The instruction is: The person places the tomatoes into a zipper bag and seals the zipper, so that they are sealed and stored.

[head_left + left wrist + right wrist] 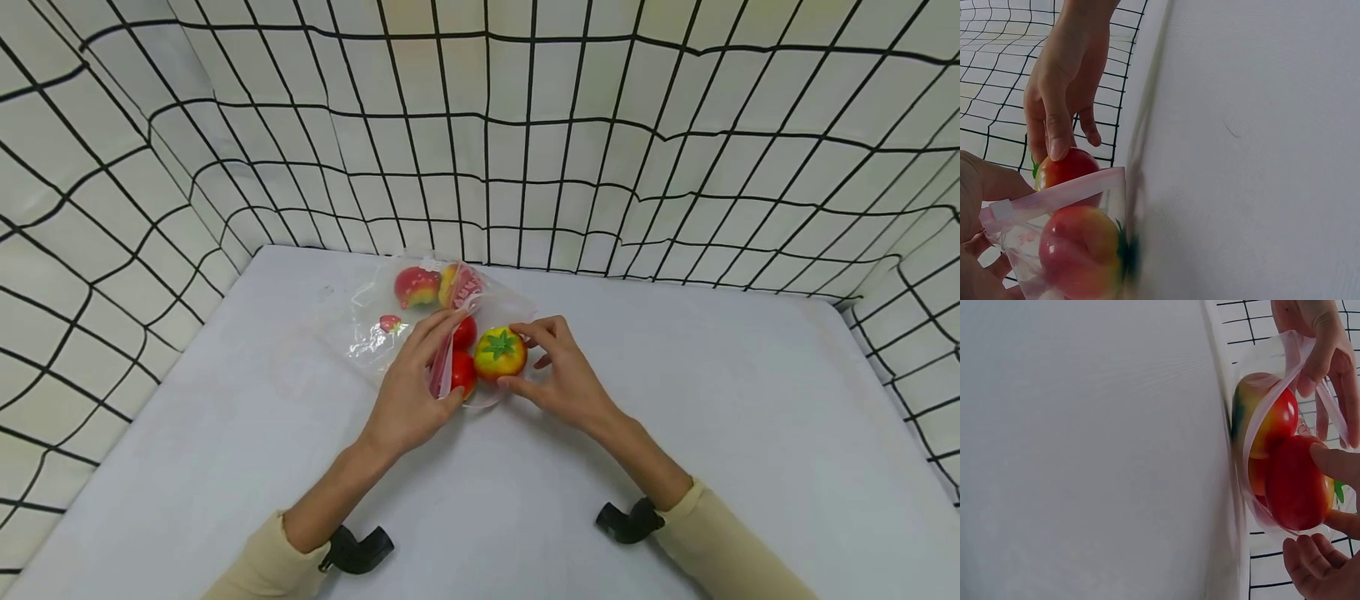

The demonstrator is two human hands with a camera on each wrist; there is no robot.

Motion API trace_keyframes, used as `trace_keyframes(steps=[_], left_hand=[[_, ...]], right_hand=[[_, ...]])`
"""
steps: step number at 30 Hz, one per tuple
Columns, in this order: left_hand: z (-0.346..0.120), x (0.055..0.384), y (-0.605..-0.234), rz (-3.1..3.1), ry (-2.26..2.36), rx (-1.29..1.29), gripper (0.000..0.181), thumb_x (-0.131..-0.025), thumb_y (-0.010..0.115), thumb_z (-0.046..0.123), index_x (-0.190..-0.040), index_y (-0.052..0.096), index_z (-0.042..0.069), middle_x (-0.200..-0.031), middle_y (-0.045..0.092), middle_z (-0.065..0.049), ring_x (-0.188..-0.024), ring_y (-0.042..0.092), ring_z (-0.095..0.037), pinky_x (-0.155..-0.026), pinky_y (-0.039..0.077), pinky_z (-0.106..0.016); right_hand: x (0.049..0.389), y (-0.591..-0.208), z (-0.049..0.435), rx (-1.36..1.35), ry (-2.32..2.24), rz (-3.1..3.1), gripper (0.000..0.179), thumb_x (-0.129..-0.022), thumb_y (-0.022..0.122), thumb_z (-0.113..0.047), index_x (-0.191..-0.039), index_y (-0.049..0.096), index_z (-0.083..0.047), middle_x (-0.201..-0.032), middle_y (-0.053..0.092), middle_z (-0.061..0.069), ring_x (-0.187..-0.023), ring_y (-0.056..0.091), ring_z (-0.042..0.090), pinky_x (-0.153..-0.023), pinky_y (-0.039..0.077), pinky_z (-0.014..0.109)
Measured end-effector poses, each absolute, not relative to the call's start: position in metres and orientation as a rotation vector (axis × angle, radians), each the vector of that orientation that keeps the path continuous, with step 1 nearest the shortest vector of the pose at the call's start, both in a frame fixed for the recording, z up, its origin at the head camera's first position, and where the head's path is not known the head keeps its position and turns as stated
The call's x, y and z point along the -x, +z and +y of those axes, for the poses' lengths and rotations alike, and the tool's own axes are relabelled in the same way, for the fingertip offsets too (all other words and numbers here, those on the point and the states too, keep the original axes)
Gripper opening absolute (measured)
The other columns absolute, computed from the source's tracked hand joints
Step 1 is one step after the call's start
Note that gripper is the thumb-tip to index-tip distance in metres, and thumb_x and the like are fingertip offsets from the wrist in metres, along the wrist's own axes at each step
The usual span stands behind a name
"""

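Note:
A clear plastic zip bag (367, 354) with a pink zip edge lies on the table, its mouth spread apart toward the right. My left hand (412, 387) holds the bag's edge near the zip, thumb and fingers around it. Between thumb and fingertips, my right hand (566, 375) grips a toy tomato (500, 353), yellow and red with a green leafy top. In the right wrist view, this tomato (1297, 484) is right at the bag's mouth. Two red fruits (462, 375) sit just inside the opening, partly behind the left hand.
Deeper in the bag are a red-and-yellow toy fruit (417, 287) and another yellow-red one (450, 286) partly covered by the bag's printing. A white table (720, 417) spreads around, bordered by black netting (525, 167) at the back and sides.

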State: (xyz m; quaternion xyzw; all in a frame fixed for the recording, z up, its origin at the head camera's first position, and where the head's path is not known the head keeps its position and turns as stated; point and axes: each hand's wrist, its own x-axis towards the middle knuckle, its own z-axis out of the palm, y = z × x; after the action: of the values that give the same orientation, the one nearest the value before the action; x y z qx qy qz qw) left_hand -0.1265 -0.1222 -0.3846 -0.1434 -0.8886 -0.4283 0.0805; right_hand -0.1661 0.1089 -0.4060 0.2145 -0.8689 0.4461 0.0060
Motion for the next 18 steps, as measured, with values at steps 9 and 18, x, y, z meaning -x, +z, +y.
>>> trace_keyframes(steps=[9,18], left_hand=[[-0.1233,0.1263,-0.3862,-2.651,-1.275,0.440,0.095,-0.075,0.087,0.002,-0.158,0.044,0.022,-0.165,0.040,-0.003,-0.156,0.035,-0.026,-0.105,0.057,-0.052],[-0.1213,0.1262,-0.3868,-2.646,-1.237,0.458,0.096,-0.075,0.087,0.002,-0.158,0.044,0.021,-0.164,0.041,-0.002,-0.156,0.035,-0.025,-0.106,0.057,-0.050]], right_hand=[[0.1656,-0.4069,0.1054,-0.622,1.385,-2.704,0.067,-0.083,0.088,-0.018,-0.144,0.060,-0.012,-0.122,0.055,0.016,-0.107,0.061,0.028,-0.086,0.064,0.042],[0.1688,-0.4114,0.0995,-0.593,1.375,-2.627,0.052,-0.087,0.083,-0.010,-0.134,0.060,-0.007,-0.123,0.061,0.015,-0.100,0.069,0.026,-0.084,0.065,0.040]])
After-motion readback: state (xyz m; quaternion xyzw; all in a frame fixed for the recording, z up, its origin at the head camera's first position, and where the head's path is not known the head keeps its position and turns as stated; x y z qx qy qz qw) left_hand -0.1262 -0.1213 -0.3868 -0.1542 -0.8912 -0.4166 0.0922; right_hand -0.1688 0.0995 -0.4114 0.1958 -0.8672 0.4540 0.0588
